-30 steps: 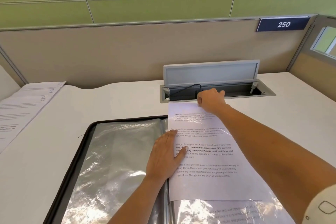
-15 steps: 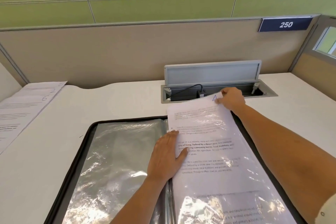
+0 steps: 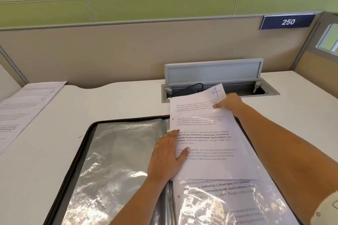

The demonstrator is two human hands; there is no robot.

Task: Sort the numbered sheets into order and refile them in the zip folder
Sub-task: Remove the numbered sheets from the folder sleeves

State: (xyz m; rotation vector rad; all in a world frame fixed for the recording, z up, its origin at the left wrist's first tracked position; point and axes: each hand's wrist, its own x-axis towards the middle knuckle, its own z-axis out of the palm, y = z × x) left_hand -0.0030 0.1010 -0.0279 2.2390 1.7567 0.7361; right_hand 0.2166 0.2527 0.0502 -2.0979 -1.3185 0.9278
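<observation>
A black-edged zip folder (image 3: pixel 87 133) is lying open and flat on the desk (image 3: pixel 118 100), its clear plastic sleeves (image 3: pixel 118 151) shining. A printed sheet marked 4 (image 3: pixel 210 133) in blue ink is lying tilted over the right half, its far end sticking out past the folder's far edge. The right hand (image 3: pixel 228 102) is pinching it near its far right corner. The left hand (image 3: pixel 168 155) is lying flat on its left edge. A second printed sheet (image 3: pixel 228 197) is showing in the sleeve beneath, nearer. More numbered sheets (image 3: pixel 23 107), showing 2 and 6, are lying at the far left, well apart from the folder.
</observation>
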